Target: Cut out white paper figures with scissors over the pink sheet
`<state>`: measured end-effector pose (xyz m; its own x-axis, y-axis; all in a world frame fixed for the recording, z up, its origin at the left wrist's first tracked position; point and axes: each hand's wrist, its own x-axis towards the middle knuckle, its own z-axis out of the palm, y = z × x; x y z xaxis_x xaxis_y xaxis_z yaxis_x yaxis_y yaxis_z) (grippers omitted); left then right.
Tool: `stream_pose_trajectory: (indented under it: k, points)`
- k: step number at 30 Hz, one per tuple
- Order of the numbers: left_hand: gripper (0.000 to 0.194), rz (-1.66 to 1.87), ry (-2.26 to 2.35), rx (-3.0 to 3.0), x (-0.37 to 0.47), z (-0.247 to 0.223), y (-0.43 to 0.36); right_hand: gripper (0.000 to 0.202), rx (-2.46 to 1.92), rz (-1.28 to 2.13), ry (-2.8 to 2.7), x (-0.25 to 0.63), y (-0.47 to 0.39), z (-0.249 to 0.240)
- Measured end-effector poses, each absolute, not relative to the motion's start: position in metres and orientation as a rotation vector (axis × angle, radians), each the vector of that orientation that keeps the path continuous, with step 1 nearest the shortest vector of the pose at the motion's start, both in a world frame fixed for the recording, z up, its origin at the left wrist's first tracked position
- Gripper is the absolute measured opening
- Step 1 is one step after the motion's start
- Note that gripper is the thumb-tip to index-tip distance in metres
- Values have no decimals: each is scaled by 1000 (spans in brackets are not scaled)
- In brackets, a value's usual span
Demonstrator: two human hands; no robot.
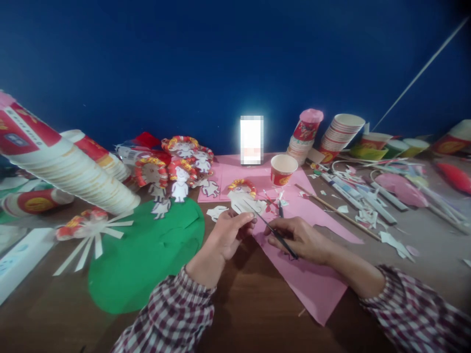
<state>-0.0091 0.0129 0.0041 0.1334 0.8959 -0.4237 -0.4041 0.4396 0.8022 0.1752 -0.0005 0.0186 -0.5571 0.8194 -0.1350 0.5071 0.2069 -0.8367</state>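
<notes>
My left hand is closed, thumb and fingers pinching the edge of a white paper cut-out. In my right hand is a slim dark tool, its thin tip reaching up and left to the paper near my left fingertips. The tool's exact kind is hard to tell. Pink paper lies under my right hand. Just beyond the cut-out is a red and yellow ring. A smaller white paper piece lies left of it.
A single paper cup stands behind my hands. Stacked cups lean at left over green paper, near ringed paper figures. More stacks, pens, a wooden stick and scraps lie right.
</notes>
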Motion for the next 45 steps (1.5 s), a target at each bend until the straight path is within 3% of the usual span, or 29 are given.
stream_pose_trajectory:
  k: [30,45]
  points:
    - [11,972,1059,578,-13,4,15,28,-1235,1352,-2122,177,-1,20]
    - [22,1048,1144,598,-12,9,16,32,-1245,1376,-2057,176,-2,17]
